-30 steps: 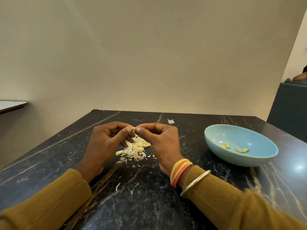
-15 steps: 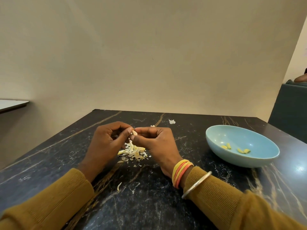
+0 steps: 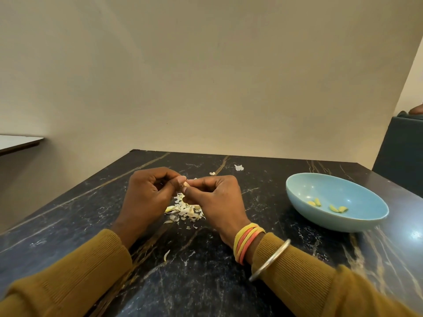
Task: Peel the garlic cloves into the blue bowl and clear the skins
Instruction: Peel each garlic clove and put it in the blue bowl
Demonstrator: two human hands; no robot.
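Nearby, both forearms in mustard sleeves [image 3: 68, 277] rest on the dark veined desk [image 3: 206, 287], which likely steadies the fine finger work further out. A lone skin sliver [image 3: 166, 255] lies between them, apart from the rest. Coloured bangles [image 3: 248, 242] and a silver bangle [image 3: 270, 259] ring the right wrist.

Beyond, the left hand [image 3: 148, 197] and right hand [image 3: 215, 197] meet fingertip to fingertip. Each has its fingers curled, pinching one garlic clove [image 3: 185, 184] between thumb and forefinger. They hold it just above the pile of skins [image 3: 185, 209], so whatever comes off should drop onto the same heap and be easy to gather later. How much skin clings to the clove is too small to tell; I judge the peeling of this one to be under way.

To the right, well apart from the hands, sits the blue bowl [image 3: 320, 221], with a few peeled cloves [image 3: 317, 202] lying in it. Nothing stands between the hands and the bowl, so the drop looks unobstructed.

Further back, small skin scraps [image 3: 239, 167] lie scattered toward the desk's far edge and will need collecting too. Behind everything is a plain beige wall [image 3: 206, 76].
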